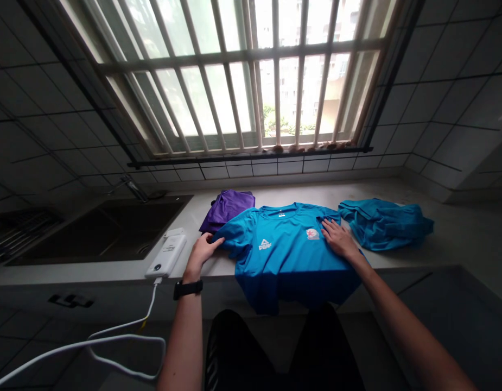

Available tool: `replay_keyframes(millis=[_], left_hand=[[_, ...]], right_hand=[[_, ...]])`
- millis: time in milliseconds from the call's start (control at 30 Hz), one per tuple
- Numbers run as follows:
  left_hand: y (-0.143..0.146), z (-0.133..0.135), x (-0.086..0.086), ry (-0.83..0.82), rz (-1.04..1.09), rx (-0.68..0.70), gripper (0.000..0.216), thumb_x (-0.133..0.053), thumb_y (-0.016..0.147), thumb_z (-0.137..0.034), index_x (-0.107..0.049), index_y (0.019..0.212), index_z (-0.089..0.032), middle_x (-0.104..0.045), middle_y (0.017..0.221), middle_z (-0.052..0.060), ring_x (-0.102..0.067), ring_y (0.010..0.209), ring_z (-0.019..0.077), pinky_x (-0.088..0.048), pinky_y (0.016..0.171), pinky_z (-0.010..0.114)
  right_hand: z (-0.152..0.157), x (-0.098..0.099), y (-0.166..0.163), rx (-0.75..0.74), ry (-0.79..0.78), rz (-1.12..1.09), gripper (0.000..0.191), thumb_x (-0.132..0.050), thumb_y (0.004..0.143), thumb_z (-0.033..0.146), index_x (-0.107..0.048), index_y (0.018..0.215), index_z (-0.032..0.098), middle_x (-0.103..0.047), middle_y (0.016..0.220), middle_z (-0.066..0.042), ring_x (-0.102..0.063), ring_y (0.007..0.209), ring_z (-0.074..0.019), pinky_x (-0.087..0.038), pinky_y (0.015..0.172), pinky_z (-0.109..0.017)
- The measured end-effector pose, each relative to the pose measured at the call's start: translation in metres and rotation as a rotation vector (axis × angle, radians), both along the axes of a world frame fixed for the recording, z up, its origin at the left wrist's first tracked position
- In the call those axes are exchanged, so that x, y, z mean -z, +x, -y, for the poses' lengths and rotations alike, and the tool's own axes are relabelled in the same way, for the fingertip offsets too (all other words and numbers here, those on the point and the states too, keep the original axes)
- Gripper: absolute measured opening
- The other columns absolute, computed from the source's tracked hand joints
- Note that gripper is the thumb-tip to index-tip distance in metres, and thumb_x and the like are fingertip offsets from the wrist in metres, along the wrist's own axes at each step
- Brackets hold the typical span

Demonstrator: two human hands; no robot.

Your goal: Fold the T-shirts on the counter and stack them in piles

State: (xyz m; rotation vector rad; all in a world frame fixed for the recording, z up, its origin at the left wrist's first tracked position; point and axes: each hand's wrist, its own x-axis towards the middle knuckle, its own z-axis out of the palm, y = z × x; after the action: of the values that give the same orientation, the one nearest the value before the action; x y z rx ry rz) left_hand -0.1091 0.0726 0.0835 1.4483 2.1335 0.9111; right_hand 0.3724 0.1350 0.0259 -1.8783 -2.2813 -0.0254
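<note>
Blue T-shirt (287,255): spread on the tabletop (458,239), hem hanging over the front edge
Left hand (204,251): fingers pinching its sleeve
Right hand (338,239): fingers flat, spread on its chest
Purple garment (226,209): just behind the sleeve

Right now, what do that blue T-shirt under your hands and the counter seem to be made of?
The blue T-shirt looks like thin synthetic sports fabric: smooth, slightly shiny, with printed logos. The counter seems pale stone or composite, matte and hard-edged, though I can't be sure.
</note>
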Motion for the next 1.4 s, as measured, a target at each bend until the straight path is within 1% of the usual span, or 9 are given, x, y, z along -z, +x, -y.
replay_keyframes(millis=[100, 267, 433, 600, 767, 933, 1167, 1267, 1400], left_hand=[[0.008, 0.008, -0.005, 0.055, -0.022, 0.029, 0.027, -0.069, 0.069, -0.045, -0.054, 0.066, -0.023, -0.062, 0.068, 0.0, -0.062, 0.075, 0.0208, -0.049, 0.072, 0.03], [0.046, 0.023, -0.028, 0.361, 0.024, 0.164, 0.03, -0.061, 0.082, -0.049, -0.057, 0.07, -0.022, -0.06, 0.072, -0.002, -0.059, 0.073, 0.0158, -0.048, 0.071, 0.025], [0.093, 0.019, -0.037, 0.203, 0.127, 0.529, 0.041, -0.06, 0.09, -0.06, -0.07, 0.09, -0.02, -0.073, 0.084, 0.004, -0.068, 0.077, 0.0194, -0.055, 0.073, 0.029], [0.117, 0.011, -0.013, 0.049, -0.359, 0.609, 0.024, -0.065, 0.093, -0.03, -0.08, 0.11, -0.024, -0.073, 0.122, 0.009, -0.07, 0.112, 0.0234, -0.054, 0.102, 0.033], [0.128, 0.018, 0.001, -0.048, -0.606, 0.506, 0.03, -0.058, 0.099, -0.025, -0.077, 0.122, -0.025, -0.067, 0.129, 0.01, -0.067, 0.118, 0.0218, -0.053, 0.099, 0.027], [0.142, 0.008, -0.018, -0.078, -0.711, 0.456, 0.025, -0.054, 0.102, -0.024, -0.076, 0.113, -0.022, -0.07, 0.117, 0.011, -0.069, 0.106, 0.0219, -0.053, 0.093, 0.029], [0.17, -0.044, -0.039, -0.039, -0.684, 0.351, 0.033, -0.044, 0.099, -0.001, -0.072, 0.115, -0.008, -0.067, 0.125, 0.022, -0.066, 0.118, 0.0284, -0.053, 0.095, 0.036], [0.172, -0.067, -0.039, -0.056, -0.628, 0.356, 0.021, -0.059, 0.101, -0.018, -0.071, 0.114, -0.008, -0.069, 0.121, 0.017, -0.068, 0.113, 0.0284, -0.056, 0.097, 0.041], [0.165, -0.096, -0.039, 0.08, -0.543, 0.293, 0.044, -0.067, 0.099, -0.043, -0.062, 0.134, -0.017, -0.064, 0.134, 0.011, -0.067, 0.114, 0.0256, -0.06, 0.096, 0.047]], right_hand=[[0.0, -0.001, 0.0, 0.008, -0.009, -0.001, 0.058, -0.029, 0.107, 0.035, -0.05, 0.159, 0.018, -0.042, 0.168, -0.008, -0.036, 0.157, -0.0299, -0.035, 0.125, -0.053], [0.0, -0.001, 0.0, 0.006, -0.014, -0.012, 0.058, -0.029, 0.108, 0.036, -0.05, 0.159, 0.018, -0.041, 0.168, -0.008, -0.035, 0.157, -0.0295, -0.034, 0.126, -0.053], [0.001, -0.001, -0.001, 0.011, -0.016, -0.004, 0.058, -0.029, 0.108, 0.036, -0.049, 0.159, 0.018, -0.04, 0.169, -0.008, -0.035, 0.157, -0.0289, -0.033, 0.126, -0.054], [0.003, -0.005, -0.003, 0.017, -0.028, 0.006, 0.058, -0.029, 0.108, 0.035, -0.048, 0.159, 0.017, -0.039, 0.169, -0.009, -0.034, 0.158, -0.0286, -0.032, 0.126, -0.054], [0.003, -0.009, -0.003, 0.012, -0.042, -0.005, 0.057, -0.029, 0.108, 0.035, -0.048, 0.16, 0.02, -0.04, 0.169, -0.007, -0.034, 0.158, -0.0281, -0.033, 0.126, -0.055], [0.003, -0.01, -0.003, 0.01, -0.051, -0.021, 0.058, -0.028, 0.108, 0.037, -0.048, 0.16, 0.02, -0.039, 0.17, -0.008, -0.033, 0.158, -0.0286, -0.032, 0.126, -0.055], [0.003, -0.011, -0.004, 0.022, -0.054, -0.01, 0.059, -0.027, 0.108, 0.037, -0.046, 0.161, 0.018, -0.038, 0.17, -0.007, -0.031, 0.159, -0.0275, -0.031, 0.127, -0.052], [0.002, -0.009, -0.004, 0.018, -0.042, -0.013, 0.059, -0.027, 0.108, 0.037, -0.047, 0.161, 0.02, -0.04, 0.169, -0.007, -0.032, 0.159, -0.0268, -0.031, 0.127, -0.053], [0.0, -0.006, -0.002, 0.019, -0.047, -0.015, 0.06, -0.026, 0.108, 0.038, -0.046, 0.161, 0.019, -0.039, 0.17, -0.007, -0.031, 0.159, -0.0275, -0.031, 0.127, -0.054]])
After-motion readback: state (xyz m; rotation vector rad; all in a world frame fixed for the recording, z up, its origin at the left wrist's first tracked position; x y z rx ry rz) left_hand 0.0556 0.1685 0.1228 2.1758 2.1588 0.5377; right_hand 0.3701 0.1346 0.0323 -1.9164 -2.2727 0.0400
